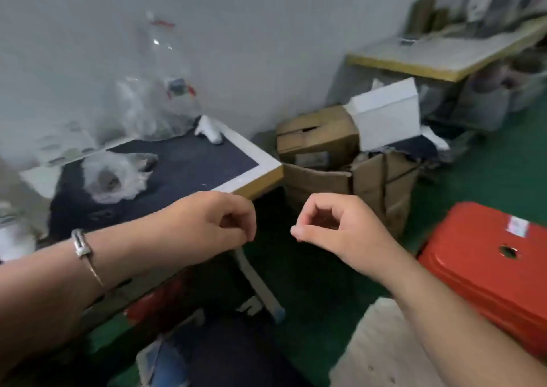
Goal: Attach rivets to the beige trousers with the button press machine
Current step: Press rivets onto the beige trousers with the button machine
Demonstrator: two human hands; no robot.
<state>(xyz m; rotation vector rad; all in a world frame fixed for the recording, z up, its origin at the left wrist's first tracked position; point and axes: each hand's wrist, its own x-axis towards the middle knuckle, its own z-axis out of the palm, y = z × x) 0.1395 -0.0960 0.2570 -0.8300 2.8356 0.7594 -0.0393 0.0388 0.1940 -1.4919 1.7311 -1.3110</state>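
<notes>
Both hands hover in the air in front of me, past the table's corner. My left hand (213, 224), with a bracelet on its wrist, has its fingers curled against the thumb, and I see nothing in it. My right hand (334, 227) is curled into a ring, thumb tip near the index finger, with nothing visible inside. The two hands are a short gap apart. A piece of beige fabric (381, 345), likely the trousers, lies at the bottom right under my right forearm. No button press machine or rivets are in view. The picture is blurred.
A table with a dark mat (183, 161) stands at the left, carrying crumpled plastic bags (118, 179). Cardboard boxes (370, 179) and a white box (384, 111) sit on the green floor behind. A red stool (488, 268) is at the right, with a second table (444, 58) behind it.
</notes>
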